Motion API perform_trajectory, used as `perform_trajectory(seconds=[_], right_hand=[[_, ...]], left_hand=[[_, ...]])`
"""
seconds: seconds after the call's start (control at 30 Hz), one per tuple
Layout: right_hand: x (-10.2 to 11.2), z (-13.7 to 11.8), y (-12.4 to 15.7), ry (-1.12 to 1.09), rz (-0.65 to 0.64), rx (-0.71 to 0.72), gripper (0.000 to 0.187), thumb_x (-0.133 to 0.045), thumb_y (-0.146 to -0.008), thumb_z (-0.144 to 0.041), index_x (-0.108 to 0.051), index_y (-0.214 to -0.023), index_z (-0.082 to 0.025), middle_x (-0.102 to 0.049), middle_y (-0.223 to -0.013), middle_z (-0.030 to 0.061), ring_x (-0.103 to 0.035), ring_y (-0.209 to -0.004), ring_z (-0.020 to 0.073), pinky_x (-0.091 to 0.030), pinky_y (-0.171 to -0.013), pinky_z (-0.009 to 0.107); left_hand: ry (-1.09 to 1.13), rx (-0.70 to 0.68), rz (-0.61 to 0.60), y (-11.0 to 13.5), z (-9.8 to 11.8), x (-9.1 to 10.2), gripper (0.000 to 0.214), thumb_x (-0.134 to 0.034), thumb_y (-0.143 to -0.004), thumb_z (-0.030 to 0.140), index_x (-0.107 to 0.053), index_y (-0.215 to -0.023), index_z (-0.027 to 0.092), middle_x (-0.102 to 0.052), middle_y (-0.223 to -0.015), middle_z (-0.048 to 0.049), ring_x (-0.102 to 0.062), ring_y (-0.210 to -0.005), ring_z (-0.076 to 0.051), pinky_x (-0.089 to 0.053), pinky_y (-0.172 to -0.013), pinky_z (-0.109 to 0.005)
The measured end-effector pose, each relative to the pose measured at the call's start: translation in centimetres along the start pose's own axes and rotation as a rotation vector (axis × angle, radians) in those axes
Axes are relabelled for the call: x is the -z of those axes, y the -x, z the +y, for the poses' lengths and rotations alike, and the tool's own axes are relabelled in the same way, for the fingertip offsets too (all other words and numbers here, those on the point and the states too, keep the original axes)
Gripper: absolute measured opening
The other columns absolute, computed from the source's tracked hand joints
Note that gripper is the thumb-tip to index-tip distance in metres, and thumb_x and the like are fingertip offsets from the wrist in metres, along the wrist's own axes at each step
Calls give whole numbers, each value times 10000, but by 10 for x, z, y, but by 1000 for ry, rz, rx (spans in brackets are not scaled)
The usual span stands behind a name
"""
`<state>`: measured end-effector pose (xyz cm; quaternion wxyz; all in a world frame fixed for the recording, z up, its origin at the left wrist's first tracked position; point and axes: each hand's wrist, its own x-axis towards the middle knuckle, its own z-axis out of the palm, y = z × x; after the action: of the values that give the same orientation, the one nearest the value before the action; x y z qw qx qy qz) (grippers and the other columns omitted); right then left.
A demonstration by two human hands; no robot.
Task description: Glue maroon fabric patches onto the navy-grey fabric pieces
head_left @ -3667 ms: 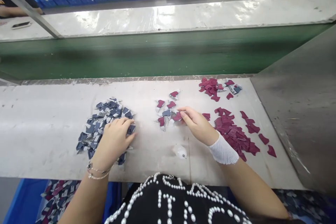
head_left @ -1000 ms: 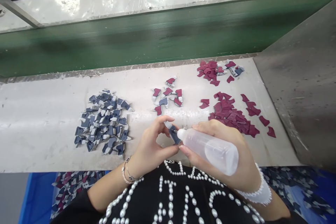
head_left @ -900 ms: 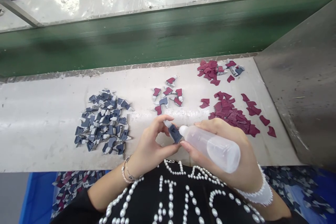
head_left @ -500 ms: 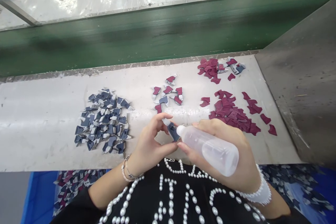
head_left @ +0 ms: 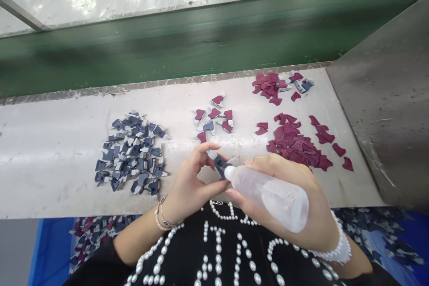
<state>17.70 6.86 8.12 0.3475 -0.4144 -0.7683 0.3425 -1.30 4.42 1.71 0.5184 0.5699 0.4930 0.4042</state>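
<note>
Between the thumb and fingers of my left hand (head_left: 196, 174) is a small blue-grey and light grey plastic part (head_left: 220, 164), tilted above the table's front. My right hand (head_left: 295, 192) is closed around a translucent squeeze bottle (head_left: 271, 194) with a white tip. The bottle lies slanted, its tip at the lower right side of the part; whether they touch I cannot tell. Past my hands sits a small group of grey parts with maroon tops (head_left: 214, 114), one with a blue-grey top among them.
Left on the white table (head_left: 50, 156) lies a heap of blue-grey parts (head_left: 132, 154). Maroon pieces (head_left: 296, 145) are piled at the right, with a smaller maroon pile (head_left: 267, 86) behind. A green belt (head_left: 201, 44) runs beyond; a metal panel (head_left: 385, 111) borders the right. Blue bins (head_left: 50, 250) stand below.
The bottle and my right hand have shifted slightly right and down, and the tip sits lower along the part. More of the part's light grey end shows. My left hand has hardly moved.
</note>
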Motion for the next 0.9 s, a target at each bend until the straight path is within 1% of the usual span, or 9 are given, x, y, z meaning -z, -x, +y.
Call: perform_trajectory(seconds=[0.13, 0.23, 0.33, 0.5, 0.67, 0.8, 0.9], right_hand=[[1, 0, 0, 24, 23, 20, 212, -729, -797, -259, -542, -895, -242, -586, -700, -59, -577, -528, 106, -486, -511, 232], [3, 2, 2, 69, -29, 57, 220, -718, -808, -274, -504, -841, -233, -596, -704, -49, -591, -551, 111, -476, -525, 233], [5, 2, 5, 125, -56, 62, 262, -711, -811, -291, -454, -793, -242, -592, -685, -42, -591, -546, 124, -462, -501, 243], [9, 1, 7, 153, -84, 74, 245, -707, -815, -291, -467, -825, -242, -592, -691, -43, -587, -539, 118, -459, -502, 244], [12, 0, 6, 176, -118, 84, 230, -711, -822, -276, -497, -894, -236, -616, -715, -39, -587, -542, 108, -452, -509, 238], [11, -1, 4, 136, -101, 61, 247, -708, -831, -300, -469, -839, -239, -626, -751, -42, -602, -573, 95, -457, -524, 215], [10, -1, 1, 98, -84, 43, 269, -707, -837, -315, -449, -809, -243, -602, -726, -62, -579, -544, 81, -445, -505, 207]], left_hand=[[-20, -19, -4, -1, 1, 1, 624, -789, -735, 153, -476, -1264, 268, -662, -1070, -48, -630, -919, -193, -512, -800, -309], [-1, -17, -2, -1, 2, 1, 612, -771, -738, 116, -478, -1254, 264, -662, -1062, -45, -633, -932, -197, -516, -819, -319], [-2, -15, -15, -1, 2, 1, 623, -753, -730, 71, -478, -1255, 262, -668, -1065, -47, -633, -924, -194, -516, -835, -329], [-37, -32, -12, -1, 2, 0, 650, -743, -712, 35, -478, -1259, 268, -671, -1060, -41, -635, -952, -203, -506, -836, -326], [-56, -30, -19, -1, 3, 2, 639, -764, -724, 73, -479, -1260, 269, -672, -1067, -39, -636, -945, -201, -505, -839, -328], [-65, -30, -35, -2, 3, 5, 618, -755, -753, 100, -470, -1274, 268, -665, -1067, -46, -634, -935, -201, -509, -841, -338], [-99, -56, -56, -2, 3, 6, 618, -769, -758, 141, -467, -1282, 268, -666, -1072, -45, -629, -964, -207, -501, -828, -324]])
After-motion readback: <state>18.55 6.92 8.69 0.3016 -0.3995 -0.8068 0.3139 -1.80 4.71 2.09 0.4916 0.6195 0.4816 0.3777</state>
